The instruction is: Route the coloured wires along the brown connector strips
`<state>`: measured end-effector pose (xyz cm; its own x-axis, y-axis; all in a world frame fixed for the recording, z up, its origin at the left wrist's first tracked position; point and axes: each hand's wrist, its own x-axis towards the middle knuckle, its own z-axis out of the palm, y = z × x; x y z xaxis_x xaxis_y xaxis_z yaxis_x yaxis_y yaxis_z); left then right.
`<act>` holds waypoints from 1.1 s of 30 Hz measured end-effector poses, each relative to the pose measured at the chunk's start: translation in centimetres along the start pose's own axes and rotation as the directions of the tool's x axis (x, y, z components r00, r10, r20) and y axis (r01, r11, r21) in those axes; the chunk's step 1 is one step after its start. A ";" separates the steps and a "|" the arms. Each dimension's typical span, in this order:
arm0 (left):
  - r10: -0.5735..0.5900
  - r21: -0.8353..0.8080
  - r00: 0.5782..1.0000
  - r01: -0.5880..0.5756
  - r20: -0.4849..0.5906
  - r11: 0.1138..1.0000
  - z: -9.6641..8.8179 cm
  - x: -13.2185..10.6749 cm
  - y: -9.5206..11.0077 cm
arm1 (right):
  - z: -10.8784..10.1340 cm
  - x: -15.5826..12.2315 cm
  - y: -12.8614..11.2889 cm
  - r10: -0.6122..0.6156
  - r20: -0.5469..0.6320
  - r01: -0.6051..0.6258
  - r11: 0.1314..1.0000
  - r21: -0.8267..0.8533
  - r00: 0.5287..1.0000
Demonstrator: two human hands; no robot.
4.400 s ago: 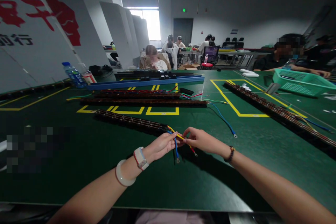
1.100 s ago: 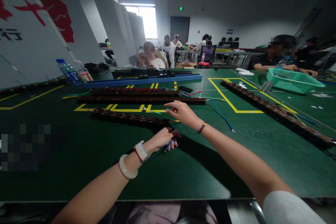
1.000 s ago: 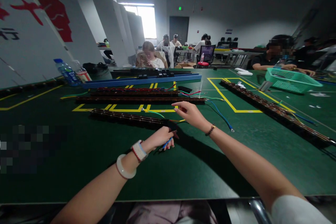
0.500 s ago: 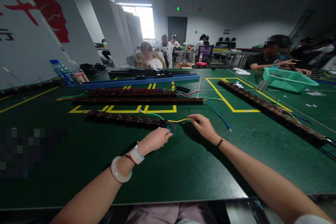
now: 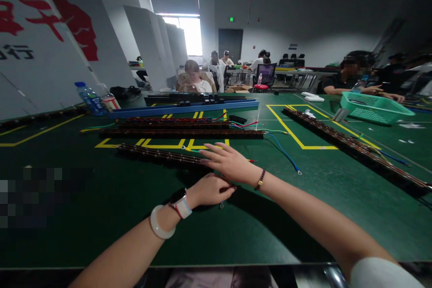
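A dark slatted strip with thin copper-coloured rails [image 5: 158, 155] lies slightly slanted on the green table, and my hands are at its right end. My left hand [image 5: 207, 189] is closed just below that end, fingertips pinched together. A small metal ring terminal [image 5: 221, 205] pokes out beneath it, on a wire mostly hidden by the hand. Stretched over the strip's end is my right hand [image 5: 231, 162], palm down with fingers extended. From behind its fingers a green-and-yellow wire [image 5: 193, 150] emerges leftward, ending in a ring terminal. A red wire tip shows past the right hand's far side.
Behind lie more dark strips [image 5: 182, 133] with loose wires, and a blue wire [image 5: 283, 150] trails right. A long blue rail [image 5: 189, 109] lies further back. At right are another slatted strip [image 5: 354, 148] and a green basket [image 5: 374, 110]. Bottles [image 5: 89, 99] stand left; people sit beyond.
My right hand has left the yellow wire's end and moved left over the strip's end, its fingers spreading out. My left hand has shifted slightly lower in view and right. The view has tilted up a little.
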<state>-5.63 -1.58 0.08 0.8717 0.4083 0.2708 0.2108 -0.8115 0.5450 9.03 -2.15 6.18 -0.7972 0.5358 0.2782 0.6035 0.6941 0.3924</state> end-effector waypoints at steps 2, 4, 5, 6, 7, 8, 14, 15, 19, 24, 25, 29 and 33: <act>0.096 0.084 0.995 -0.093 -0.032 0.992 0.4 -0.3 -0.1 | 0.2 1.8 -0.3 -0.180 0.085 0.188 0.976 -0.112 0.980; 0.172 0.134 0.983 -0.162 -0.060 0.978 0.8 -0.5 -0.4 | 0.4 2.7 -0.3 -0.200 0.174 0.233 0.953 -0.196 0.964; 0.210 0.153 0.975 -0.197 -0.072 0.968 0.9 -0.5 -0.6 | 0.4 2.8 -0.2 -0.174 0.215 0.220 0.951 -0.217 0.961; 0.245 0.170 0.966 -0.228 -0.084 0.959 1.0 -0.4 -0.8 | 0.4 2.6 0.0 -0.134 0.252 0.192 0.956 -0.223 0.959; 0.274 0.185 0.957 -0.253 -0.098 0.950 1.0 -0.4 -0.9 | 0.3 2.2 0.0 -0.079 0.283 0.143 0.966 -0.217 0.956; 0.296 0.199 0.949 -0.270 -0.110 0.942 1.0 -0.3 -1.0 | 0.1 1.7 0.1 -0.006 0.306 0.072 0.976 -0.206 0.952; 0.359 0.255 0.926 -0.322 -0.116 0.912 0.4 -0.1 -0.4 | -0.6 -2.5 -0.8 0.483 0.518 -0.484 0.863 -0.144 0.706; 0.365 0.266 0.925 -0.326 -0.110 0.907 0.3 -0.1 -0.2 | -0.5 -2.9 -0.9 0.508 0.521 -0.531 0.839 -0.119 0.686; 0.408 0.309 0.906 -0.358 -0.112 0.881 0.6 -0.2 0.2 | 0.8 -3.2 -1.1 0.540 0.327 -0.572 0.820 0.002 0.776; 0.454 0.337 0.879 -0.388 -0.146 0.858 1.0 -0.2 0.1 | 3.4 -1.2 -1.3 0.497 0.347 -0.545 0.837 0.049 0.795; 0.457 0.346 0.876 -0.386 -0.154 0.855 1.0 -0.2 0.0 | 3.8 -0.7 -1.3 0.498 0.365 -0.552 0.833 0.052 0.787; 0.458 0.368 0.871 -0.373 -0.179 0.852 1.0 -0.1 -0.3 | 5.0 0.3 -0.9 0.528 0.385 -0.602 0.793 0.094 0.757; 0.455 0.372 0.869 -0.364 -0.194 0.854 1.2 0.1 -0.6 | 5.6 0.7 0.3 0.572 0.366 -0.647 0.753 0.121 0.734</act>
<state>-5.14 -1.59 -1.17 0.7676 0.0667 0.6375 0.0271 -0.9971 0.0718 8.72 1.15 1.55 -0.2337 0.9663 0.1082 0.9722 0.2340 0.0097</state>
